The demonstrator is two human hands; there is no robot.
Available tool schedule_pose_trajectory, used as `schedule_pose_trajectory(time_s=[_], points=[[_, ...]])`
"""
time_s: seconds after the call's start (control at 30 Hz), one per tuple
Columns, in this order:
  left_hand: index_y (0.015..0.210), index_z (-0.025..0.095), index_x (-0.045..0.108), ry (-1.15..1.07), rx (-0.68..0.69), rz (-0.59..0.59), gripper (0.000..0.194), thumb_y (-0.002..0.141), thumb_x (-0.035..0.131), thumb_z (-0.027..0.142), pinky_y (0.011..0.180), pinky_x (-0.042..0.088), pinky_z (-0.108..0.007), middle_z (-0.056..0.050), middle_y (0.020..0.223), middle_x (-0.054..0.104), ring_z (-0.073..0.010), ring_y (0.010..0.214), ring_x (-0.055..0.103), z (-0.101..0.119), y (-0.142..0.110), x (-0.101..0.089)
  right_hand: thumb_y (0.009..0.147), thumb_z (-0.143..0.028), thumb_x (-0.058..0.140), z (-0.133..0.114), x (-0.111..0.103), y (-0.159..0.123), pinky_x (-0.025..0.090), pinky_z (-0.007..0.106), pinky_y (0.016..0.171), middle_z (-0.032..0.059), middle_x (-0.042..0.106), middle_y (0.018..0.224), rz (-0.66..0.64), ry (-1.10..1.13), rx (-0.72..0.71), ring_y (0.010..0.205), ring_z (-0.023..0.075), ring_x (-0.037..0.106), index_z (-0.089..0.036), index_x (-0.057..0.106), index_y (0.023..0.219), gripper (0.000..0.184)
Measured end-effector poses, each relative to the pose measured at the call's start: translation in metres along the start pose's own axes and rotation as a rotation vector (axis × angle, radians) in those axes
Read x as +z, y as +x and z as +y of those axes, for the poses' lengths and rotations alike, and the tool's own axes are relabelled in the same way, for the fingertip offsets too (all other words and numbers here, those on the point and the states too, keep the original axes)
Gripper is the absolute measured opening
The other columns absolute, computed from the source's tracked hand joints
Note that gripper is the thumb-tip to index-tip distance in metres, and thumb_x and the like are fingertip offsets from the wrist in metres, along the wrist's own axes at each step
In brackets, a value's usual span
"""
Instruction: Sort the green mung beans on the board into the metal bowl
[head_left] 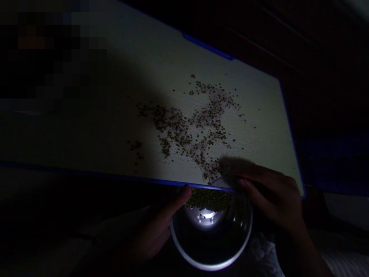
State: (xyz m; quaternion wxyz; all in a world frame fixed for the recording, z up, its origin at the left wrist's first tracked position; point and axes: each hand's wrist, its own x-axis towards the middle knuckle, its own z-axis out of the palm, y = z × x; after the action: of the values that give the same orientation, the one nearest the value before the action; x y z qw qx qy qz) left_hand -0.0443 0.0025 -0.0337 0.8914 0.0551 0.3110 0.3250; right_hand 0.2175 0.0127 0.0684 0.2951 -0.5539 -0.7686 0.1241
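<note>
A pale board with a blue rim (121,73) lies in front of me, lit in a dark room. Small green beans mixed with pale grains (190,127) are scattered across its middle. Just under the board's near edge a shiny metal bowl (211,254) holds a heap of green beans (209,199). My left hand (157,231) grips the bowl's left rim, thumb up against the board edge. My right hand (271,194) rests on the board's near edge above the bowl, fingers curved together and touching the grains there.
The surroundings are almost black. The upper left corner is blurred out. A blue handle notch (207,46) shows on the board's far edge. Pale cloth (343,254) lies at the lower right.
</note>
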Motion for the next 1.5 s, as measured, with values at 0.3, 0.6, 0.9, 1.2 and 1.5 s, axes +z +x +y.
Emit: schedule_pose_trajectory(time_s=[0.3, 0.6, 0.9, 1.2, 1.5], points=[[0.160, 0.032, 0.060, 0.058, 0.022, 0.078, 0.070, 0.096, 0.085, 0.046, 0.138, 0.031, -0.051, -0.002, 0.171, 0.060, -0.0331, 0.167, 0.040, 0.005, 0.002, 0.006, 0.098, -0.018, 0.075, -0.004, 0.002, 0.005, 0.072, 0.028, 0.085, 0.0023, 0.089, 0.110, -0.014, -0.004, 0.011, 0.096, 0.0204, 0.088, -0.027, 0.086, 0.112, 0.021], [0.151, 0.031, 0.070, 0.086, 0.006, 0.117, 0.080, 0.076, 0.100, 0.033, 0.114, 0.059, -0.047, 0.001, 0.095, 0.091, -0.0353, 0.131, 0.077, 0.014, 0.004, 0.015, 0.098, -0.016, 0.072, -0.005, 0.005, 0.008, 0.071, 0.028, 0.073, 0.0002, 0.090, 0.102, -0.105, 0.022, -0.092, 0.089, 0.0205, 0.087, -0.027, 0.085, 0.117, 0.025], [0.157, 0.034, 0.064, 0.156, 0.028, 0.172, 0.093, 0.073, 0.102, 0.040, 0.124, 0.052, -0.055, -0.002, 0.112, 0.090, -0.0387, 0.137, 0.073, 0.017, 0.001, 0.008, 0.100, -0.015, 0.071, -0.005, -0.001, 0.005, 0.068, 0.026, 0.075, -0.0011, 0.089, 0.100, -0.029, -0.040, -0.069, 0.085, 0.0166, 0.086, -0.029, 0.079, 0.115, 0.021], [0.152, 0.030, 0.067, 0.051, 0.037, 0.076, 0.068, 0.091, 0.089, 0.052, 0.137, 0.033, -0.053, -0.006, 0.161, 0.069, -0.0362, 0.164, 0.045, 0.017, 0.001, 0.003, 0.103, -0.015, 0.066, -0.010, 0.007, 0.013, 0.067, 0.028, 0.071, 0.0002, 0.088, 0.098, -0.103, -0.066, -0.143, 0.083, 0.0176, 0.086, -0.026, 0.075, 0.121, 0.024], [0.154, 0.025, 0.065, 0.047, 0.011, 0.112, 0.084, 0.083, 0.094, 0.058, 0.136, 0.035, -0.058, -0.012, 0.164, 0.065, -0.0408, 0.166, 0.039, 0.029, 0.003, 0.004, 0.106, -0.019, 0.067, -0.010, 0.000, 0.013, 0.067, 0.023, 0.077, 0.0004, 0.089, 0.100, -0.077, -0.104, -0.159, 0.085, 0.0143, 0.085, -0.025, 0.075, 0.117, 0.015]])
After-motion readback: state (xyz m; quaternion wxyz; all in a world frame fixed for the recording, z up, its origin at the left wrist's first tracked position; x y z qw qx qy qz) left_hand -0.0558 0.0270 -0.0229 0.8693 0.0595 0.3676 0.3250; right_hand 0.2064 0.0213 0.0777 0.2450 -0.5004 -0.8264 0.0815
